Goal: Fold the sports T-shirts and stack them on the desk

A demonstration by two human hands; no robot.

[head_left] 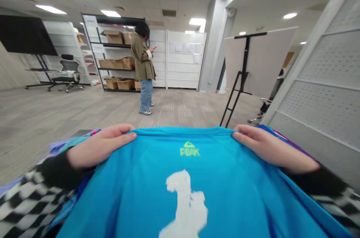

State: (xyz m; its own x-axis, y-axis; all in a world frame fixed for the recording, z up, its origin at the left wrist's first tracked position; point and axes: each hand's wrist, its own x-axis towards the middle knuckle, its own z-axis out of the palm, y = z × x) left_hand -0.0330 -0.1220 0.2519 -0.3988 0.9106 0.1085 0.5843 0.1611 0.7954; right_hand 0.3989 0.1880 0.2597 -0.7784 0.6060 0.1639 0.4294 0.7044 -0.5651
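Observation:
A bright blue sports shirt is stretched out in front of me, with a yellow-green PEAK logo and a white printed shape below it. My left hand pinches its upper edge at the left, thumb over the cloth. At the other end of that edge, my right hand pinches the fabric the same way. The top edge runs nearly straight between both hands, and the lower part of the shirt leaves the bottom of the view. Other folded cloth in purple and teal shows behind my left forearm, and dark blue cloth behind my right.
A person stands on the carpet ahead, holding a phone. Behind are shelves with cardboard boxes. A board on a black easel and a white perforated panel stand at right. An office chair and large screen are at left.

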